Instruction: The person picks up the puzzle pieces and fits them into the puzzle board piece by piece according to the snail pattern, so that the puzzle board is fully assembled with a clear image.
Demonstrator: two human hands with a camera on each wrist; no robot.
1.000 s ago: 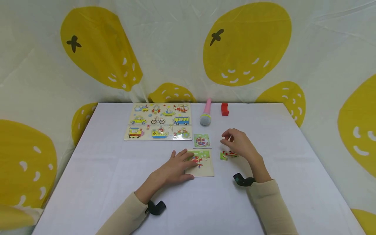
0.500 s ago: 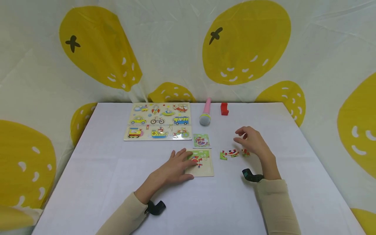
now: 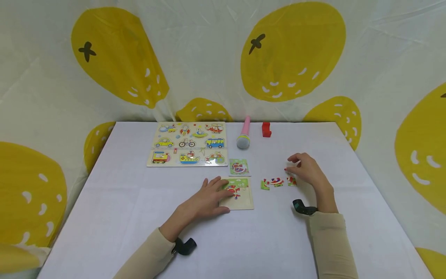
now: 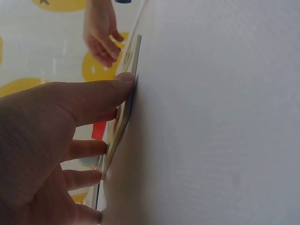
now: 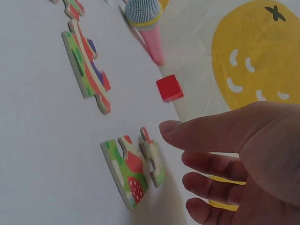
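Right grip hangs above the desk, well to the right of the puzzle tray, its thumb and fingers parted; the right wrist view shows nothing held between them. Left grip lies spread over the tray's left side, fingers extended and thumb at its edge, resting rather than clasping. To the right of the tray, loose pieces form a rough row: a green-edged piece nearest it, a striped piece next, then a white-dotted piece, with a pale piece close behind that last one, near the right thumb. Just beyond the tray lies a picture card; a peg board sits beyond it to the left, a microphone and a red block farther beyond. Judging by their thick, pale cut edges, the pieces should be light and stiff, probably wood, with printed faces perhaps slightly slick; the narrow tabs look the likeliest parts to chip. Best hold seems a thumb-and-finger pinch on opposite side edges, across the broad part. The shallow tray probably slides if nudged, so flat pressure near its left edge suits it.
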